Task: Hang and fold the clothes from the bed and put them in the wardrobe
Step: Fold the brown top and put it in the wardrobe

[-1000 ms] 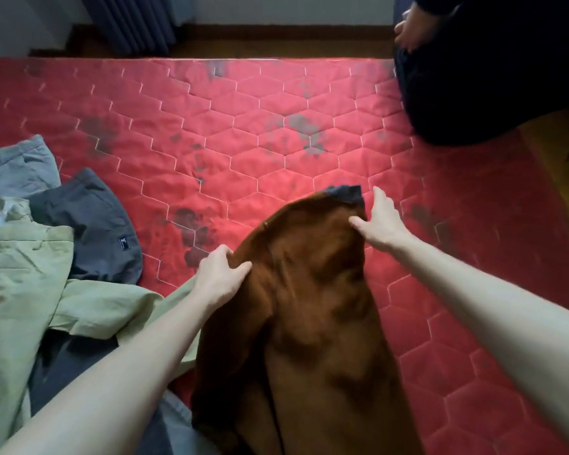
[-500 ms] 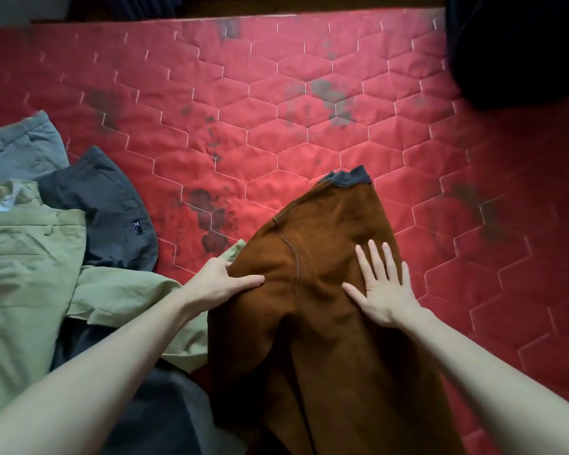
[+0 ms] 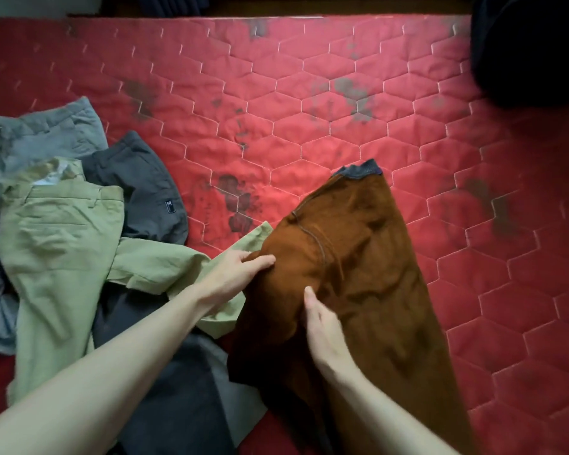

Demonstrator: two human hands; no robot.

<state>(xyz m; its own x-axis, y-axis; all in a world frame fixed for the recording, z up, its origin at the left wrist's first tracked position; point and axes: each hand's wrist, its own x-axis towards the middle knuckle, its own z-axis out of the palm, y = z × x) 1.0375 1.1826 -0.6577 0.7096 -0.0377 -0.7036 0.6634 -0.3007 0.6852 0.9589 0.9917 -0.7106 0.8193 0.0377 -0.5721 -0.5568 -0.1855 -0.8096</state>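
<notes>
Since half a second earlier, the right hand (image 3: 322,326) had slid from lying flat on the middle of the brown garment (image 3: 368,274) toward the garment's left edge, and now sat close to the left hand (image 3: 235,274). Both hands met the cloth at that left edge. The left hand's fingers curled over a raised fold of the brown fabric, gripping it. The right hand's thumb pointed up against the same fold, while its other fingers were blurred, so whether they pinched the cloth could not be told. From the grip, the brown garment stretched away up and to the right across the red quilted mattress (image 3: 342,93), ending in a dark ribbed cuff (image 3: 358,170) at its far tip, and it also ran back toward the person past the right wrist. Just under and behind the left hand lay olive green trousers (image 3: 56,244), one leg reaching to the brown garment's edge. Farther left of the grip sat a dark grey garment (image 3: 145,188) with a small label, and beyond it grey-blue trousers (image 3: 46,133). Dark stains marked the mattress beyond the grip.
</notes>
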